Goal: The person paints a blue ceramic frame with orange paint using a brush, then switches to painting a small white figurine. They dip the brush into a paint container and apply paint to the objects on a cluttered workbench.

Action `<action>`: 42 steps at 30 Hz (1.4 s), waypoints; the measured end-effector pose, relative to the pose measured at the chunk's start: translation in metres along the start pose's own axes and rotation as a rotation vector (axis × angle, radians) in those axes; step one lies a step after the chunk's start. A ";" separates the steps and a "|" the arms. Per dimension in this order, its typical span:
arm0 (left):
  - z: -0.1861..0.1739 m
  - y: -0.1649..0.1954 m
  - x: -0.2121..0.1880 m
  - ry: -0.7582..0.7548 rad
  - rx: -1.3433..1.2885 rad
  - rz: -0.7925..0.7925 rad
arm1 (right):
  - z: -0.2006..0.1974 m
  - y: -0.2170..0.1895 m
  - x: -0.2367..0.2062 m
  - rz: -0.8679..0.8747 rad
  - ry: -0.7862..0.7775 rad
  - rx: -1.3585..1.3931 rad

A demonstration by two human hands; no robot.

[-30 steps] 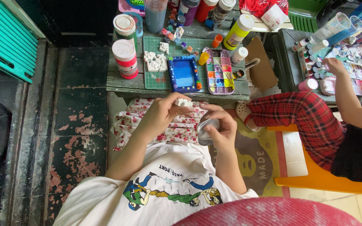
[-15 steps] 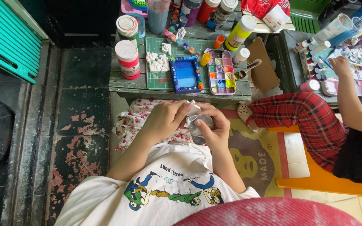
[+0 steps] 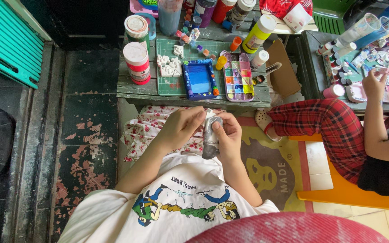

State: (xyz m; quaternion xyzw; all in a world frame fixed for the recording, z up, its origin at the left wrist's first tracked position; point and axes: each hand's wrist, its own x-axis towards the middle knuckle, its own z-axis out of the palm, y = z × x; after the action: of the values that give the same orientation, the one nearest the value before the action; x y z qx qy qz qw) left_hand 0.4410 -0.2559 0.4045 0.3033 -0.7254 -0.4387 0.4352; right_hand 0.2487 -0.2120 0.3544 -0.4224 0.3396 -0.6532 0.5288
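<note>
**A:** ok so what's in their hands? Looks like one grey paint bottle, held up over the lap, just in front of the wooden table.

**B:** yep, just the one. Right hand is wrapped around the body of it, fingers closed on it. Left hand is pinched in at the white cap end on top. Can't tell if the cap is loose or tight tbh.

**A:** counting the table stuff: one blue picture frame on the green cutting mat, one paint palette right beside it, a cluster of small white pieces on the mat.

**B:** plus two red tubs with white lids on the left side, one yellow bottle toward the back, and a bunch of little pots I can't count properly.

**A:** second person off to the right, red plaid trousers, sitting on an orange chair at their own table.

**B:** floor is dark worn tile with paint flaking, a yellowish mat underfoot, teal slatted thing at the far left.
</note>
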 end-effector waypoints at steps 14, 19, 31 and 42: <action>0.014 -0.007 0.004 0.211 -0.126 0.352 | 0.012 0.004 0.002 0.312 -0.040 0.355; 0.009 -0.018 0.003 0.192 -0.224 0.298 | 0.005 -0.011 0.010 0.203 0.139 0.091; -0.010 -0.001 0.004 0.110 0.044 0.289 | 0.030 -0.099 0.043 -0.998 -0.334 -1.116; -0.016 0.000 0.003 0.088 0.053 0.291 | 0.038 -0.112 0.050 -1.117 -0.426 -1.227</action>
State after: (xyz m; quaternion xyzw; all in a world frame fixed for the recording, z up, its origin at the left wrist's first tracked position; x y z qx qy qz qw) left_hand 0.4536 -0.2644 0.4099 0.2254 -0.7530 -0.3382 0.5175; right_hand 0.2333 -0.2376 0.4794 -0.8529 0.2684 -0.4252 -0.1404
